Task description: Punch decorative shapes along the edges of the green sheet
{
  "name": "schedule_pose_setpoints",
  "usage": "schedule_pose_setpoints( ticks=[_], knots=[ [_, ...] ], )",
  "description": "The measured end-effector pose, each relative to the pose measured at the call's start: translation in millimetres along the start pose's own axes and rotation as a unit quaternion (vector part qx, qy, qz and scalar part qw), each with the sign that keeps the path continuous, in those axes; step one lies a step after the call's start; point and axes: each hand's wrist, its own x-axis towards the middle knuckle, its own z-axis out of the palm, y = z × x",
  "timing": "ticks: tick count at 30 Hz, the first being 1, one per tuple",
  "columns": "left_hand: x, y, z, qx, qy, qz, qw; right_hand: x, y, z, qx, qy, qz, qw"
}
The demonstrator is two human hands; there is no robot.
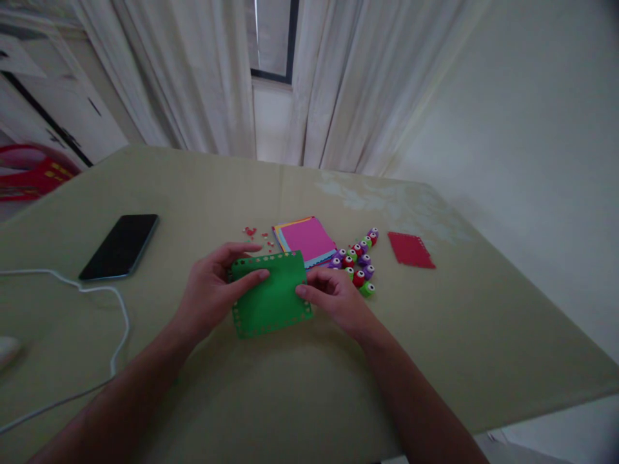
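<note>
Both hands hold up a green square of paper with small shapes punched along its edges. My left hand grips its left side, thumb on the front face and fingers behind. At the right edge, my right hand pinches the paper between thumb and fingers. Just beyond it lies a stack of coloured paper squares, pink on top. Several small round craft punches in purple, red and green stand by my right hand, which partly hides them. Red paper cut-outs are scattered left of the stack.
A red paper square with punched edges lies to the right on the table. On the left are a black phone and a white cable. A white object shows at the left edge. Curtains hang behind the table.
</note>
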Motion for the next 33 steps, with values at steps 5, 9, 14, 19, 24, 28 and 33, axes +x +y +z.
schedule_pose_setpoints(
  ticks=[5, 9, 14, 19, 24, 28, 33],
  knots=[
    [1.9, -0.8, 3.5, -0.057, 0.004, -0.015, 0.998, 2.7, 1.9, -1.4, -0.008, 0.029, 0.001, 1.0],
    [4.1, -4.0, 4.8, -0.102, 0.025, -0.032, 0.994, 4.9, 4.2, -2.9, -0.022, 0.071, 0.003, 0.997],
    [3.2, -4.7, 6.5, -0.087, 0.027, -0.031, 0.995, 5.2, 4.2, -2.3, -0.026, 0.069, 0.012, 0.997],
    [5.5, -6.2, 5.2, -0.071, 0.059, -0.042, 0.995, 5.7, 6.5, -3.8, -0.03, 0.083, 0.008, 0.996],
    [6.5, -8.3, 5.3, -0.092, 0.007, -0.077, 0.993, 9.5, 12.0, -6.4, 0.005, 0.133, 0.001, 0.991],
    [5.6, -8.0, 6.9, -0.08, 0.019, -0.081, 0.993, 10.0, 11.2, -7.1, 0.017, 0.161, 0.001, 0.987],
    [6.5, -8.6, 4.7, -0.076, 0.045, -0.074, 0.993, 9.0, 8.8, -5.3, 0.033, 0.163, 0.001, 0.986]
  ],
)
